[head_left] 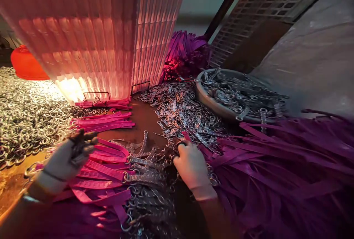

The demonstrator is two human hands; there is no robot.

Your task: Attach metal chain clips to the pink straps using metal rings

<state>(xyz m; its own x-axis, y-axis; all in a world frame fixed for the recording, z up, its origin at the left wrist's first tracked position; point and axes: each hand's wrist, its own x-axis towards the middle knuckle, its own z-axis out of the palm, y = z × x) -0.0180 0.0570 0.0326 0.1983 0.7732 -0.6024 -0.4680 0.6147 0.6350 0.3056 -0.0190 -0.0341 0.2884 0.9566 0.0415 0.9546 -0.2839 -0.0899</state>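
Note:
My left hand, in a pale glove with dark, stained fingers, hovers over the left edge of a row of pink straps. Its fingers are loosely bent and apart, with nothing I can make out between them. Metal rings join those straps to short braided metal chain pieces on their right. My right hand, in a similar glove, is closed in a pinch, and a short pink strap end sticks up past its fingers. Loose chain pieces lie just beyond it. A heap of purple straps spreads to its right.
A large pile of metal rings covers the left side, under an orange lamp shade. Translucent ribbed panels stand upright ahead. A basin full of chain pieces sits at the back right. Pink straps lie before the panels.

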